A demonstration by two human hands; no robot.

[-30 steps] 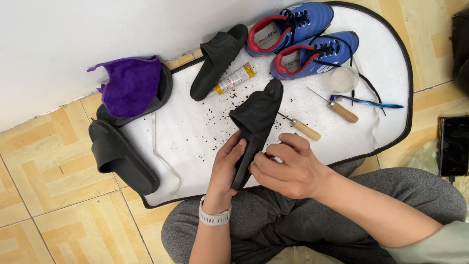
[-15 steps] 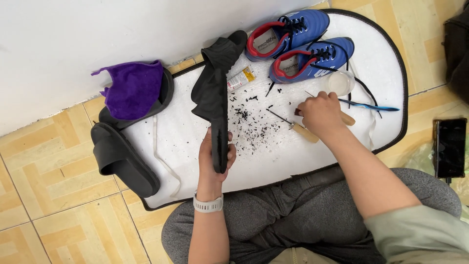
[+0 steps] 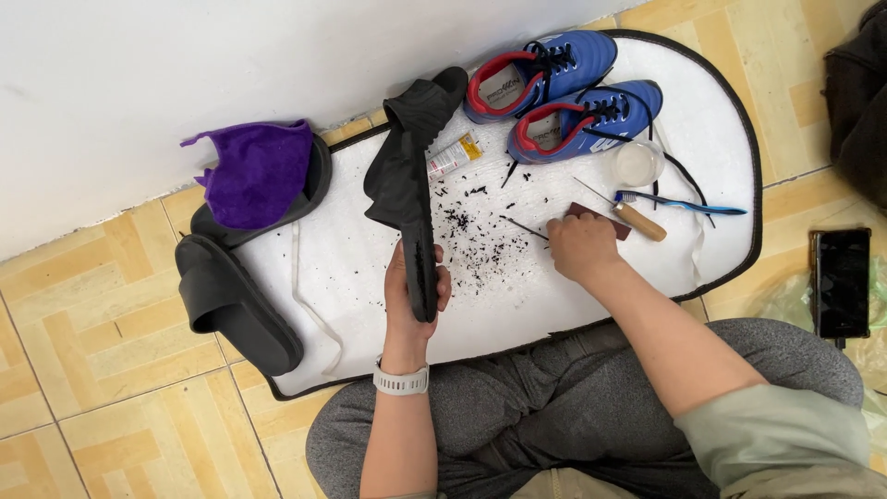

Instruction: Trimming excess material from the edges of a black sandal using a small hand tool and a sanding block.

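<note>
My left hand (image 3: 407,298) grips a black slide sandal (image 3: 407,180) by one end and holds it on its edge over a white mat (image 3: 351,277). The sandal's far end reaches toward the wall. My right hand (image 3: 579,248) rests on the mat to the right, its fingers closed around a wooden-handled awl; only the awl's thin metal shaft (image 3: 524,227) shows, pointing left. Black crumbs (image 3: 471,242) lie scattered on the mat between my hands. I wear a white watch (image 3: 401,380) on my left wrist.
A second awl (image 3: 639,222), a small dark block (image 3: 601,218), a blue toothbrush (image 3: 679,202), a clear cup (image 3: 637,163), a glue tube (image 3: 453,155) and two blue football boots (image 3: 554,88) lie on the mat. Two black slides (image 3: 231,300) and a purple cloth (image 3: 256,171) are at left, a phone (image 3: 839,282) at right.
My right hand let go of the sandal, reached to the tools and closed on an awl. My left hand turned the sandal onto its edge and moved it left.
</note>
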